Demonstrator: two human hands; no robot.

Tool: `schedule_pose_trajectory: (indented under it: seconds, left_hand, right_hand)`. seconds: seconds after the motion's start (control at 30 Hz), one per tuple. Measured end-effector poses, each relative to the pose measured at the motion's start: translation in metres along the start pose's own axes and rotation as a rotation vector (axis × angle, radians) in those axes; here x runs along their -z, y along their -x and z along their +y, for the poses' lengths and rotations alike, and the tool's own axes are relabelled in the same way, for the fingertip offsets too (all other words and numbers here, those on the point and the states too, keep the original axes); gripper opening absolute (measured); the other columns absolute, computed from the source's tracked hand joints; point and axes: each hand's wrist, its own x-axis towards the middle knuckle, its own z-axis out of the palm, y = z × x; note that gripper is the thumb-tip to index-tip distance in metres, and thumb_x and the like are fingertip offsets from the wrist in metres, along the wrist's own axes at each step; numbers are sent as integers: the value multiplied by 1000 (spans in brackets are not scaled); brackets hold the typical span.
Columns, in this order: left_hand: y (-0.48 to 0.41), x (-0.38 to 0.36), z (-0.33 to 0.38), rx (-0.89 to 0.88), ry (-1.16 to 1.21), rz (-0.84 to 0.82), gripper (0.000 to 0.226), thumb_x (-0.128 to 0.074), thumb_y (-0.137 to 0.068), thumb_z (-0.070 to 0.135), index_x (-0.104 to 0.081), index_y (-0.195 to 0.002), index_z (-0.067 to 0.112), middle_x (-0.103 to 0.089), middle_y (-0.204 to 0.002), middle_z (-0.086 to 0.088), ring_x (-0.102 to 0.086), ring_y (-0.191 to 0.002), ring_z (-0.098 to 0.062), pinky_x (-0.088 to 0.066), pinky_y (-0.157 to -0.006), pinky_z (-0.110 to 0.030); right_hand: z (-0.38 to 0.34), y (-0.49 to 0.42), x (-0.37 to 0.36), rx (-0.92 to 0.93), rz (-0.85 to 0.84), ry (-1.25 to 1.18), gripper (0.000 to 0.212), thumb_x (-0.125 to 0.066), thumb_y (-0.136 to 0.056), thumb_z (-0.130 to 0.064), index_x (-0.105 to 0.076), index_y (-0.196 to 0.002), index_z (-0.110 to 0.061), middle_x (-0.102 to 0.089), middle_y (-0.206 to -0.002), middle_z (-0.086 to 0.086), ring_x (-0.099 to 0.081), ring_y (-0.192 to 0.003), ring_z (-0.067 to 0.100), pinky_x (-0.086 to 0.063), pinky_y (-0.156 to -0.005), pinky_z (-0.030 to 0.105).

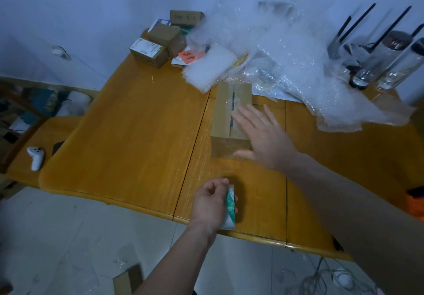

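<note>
A brown cardboard box (223, 111) stands on the wooden table (128, 134), its top flaps closed and clear tape running along the seam and down the near side. My right hand (261, 134) lies flat with straight fingers on the right part of the box top. Near the table's front edge my left hand (210, 203) grips a roll of clear tape (230, 207) with a green and white core. A strip of clear tape stretches from the roll toward the box.
Bubble wrap (286, 60) is heaped at the back right. Several small cardboard boxes (158, 42) and an orange note (189, 56) sit at the back. Glass bottles (390, 65) stand far right. A white controller (36, 158) lies on a bench at left.
</note>
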Motion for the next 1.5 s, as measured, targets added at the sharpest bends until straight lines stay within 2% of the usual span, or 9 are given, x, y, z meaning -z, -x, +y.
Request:
schedule_pose_trajectory:
  seconds: [0.2, 0.33, 0.47, 0.57, 0.77, 0.9, 1.03, 1.2, 1.5]
  left_hand:
    - [64, 0, 46, -170, -19, -68, 26, -61, -99, 33, -72, -98, 11, -71, -67, 2, -65, -50, 1, -49, -46, -12]
    - [124, -8, 98, -300, 61, -132, 24, -61, -99, 26, -72, -94, 5, -70, -59, 2, -62, -46, -4, -48, -43, -15]
    - [182, -19, 152, -475, 142, -202, 20, -66, -93, 21, -74, -90, 3, -68, -60, -19, -60, -42, -18, -50, -41, -23]
    - [222, -27, 190, -596, 160, -231, 18, -65, -94, 16, -74, -86, 3, -63, -60, -29, -58, -40, -18, -47, -39, -22]
    - [297, -38, 250, -739, 235, -325, 23, -68, -73, 37, -78, -80, 17, -70, -59, -18, -63, -47, -25, -55, -52, -36]
    - [326, -38, 270, -817, 205, -325, 15, -69, -85, 27, -77, -83, 15, -72, -60, -23, -63, -46, -25, -56, -46, -32]
    - [341, -37, 281, -856, 165, -321, 14, -66, -92, 22, -77, -88, 12, -73, -63, -23, -66, -51, -25, -59, -45, -33]
    - [351, -38, 285, -940, 126, -302, 27, -63, -76, 47, -78, -85, 26, -75, -63, -17, -68, -55, -27, -61, -60, -51]
    - [356, -36, 291, -1025, 141, -283, 33, -60, -77, 49, -77, -87, 22, -75, -65, -8, -73, -67, -36, -59, -48, -28]
  right_hand:
    - [-22, 52, 122, -424, 121, -753, 41, -55, -98, -43, -55, -138, -31, -63, -128, -20, -56, -120, -6, -49, -105, 32]
    - [-42, 85, 223, -381, 104, -812, 38, -60, -88, -54, -58, -126, -46, -66, -116, -32, -58, -112, -15, -50, -97, 20]
    - [-61, 104, 313, -342, 80, -727, 55, -71, -76, -60, -55, -129, -56, -57, -127, -43, -47, -119, -22, -41, -97, 14]
    - [-74, 107, 376, -303, 166, -649, 48, -72, -75, -59, -57, -120, -58, -54, -121, -48, -41, -112, -33, -39, -84, 0]
    - [-92, 113, 467, -221, 367, -482, 29, -68, -85, -51, -67, -113, -46, -65, -109, -32, -53, -114, -14, -42, -91, 9]
    - [-101, 122, 505, -189, 470, -426, 8, -67, -88, -45, -72, -90, -39, -64, -99, -29, -59, -104, -4, -41, -80, 13]
    - [-108, 130, 526, -165, 511, -390, 10, -66, -88, -47, -71, -85, -39, -63, -97, -24, -59, -102, -1, -43, -82, 18]
    - [-112, 131, 541, -177, 530, -457, 20, -64, -86, -53, -72, -78, -37, -68, -90, -20, -64, -88, -3, -42, -69, 14]
    - [-119, 129, 550, -272, 495, -689, 23, -69, -86, -50, -74, -77, -30, -66, -68, -18, -54, -51, 2, -37, -51, 14]
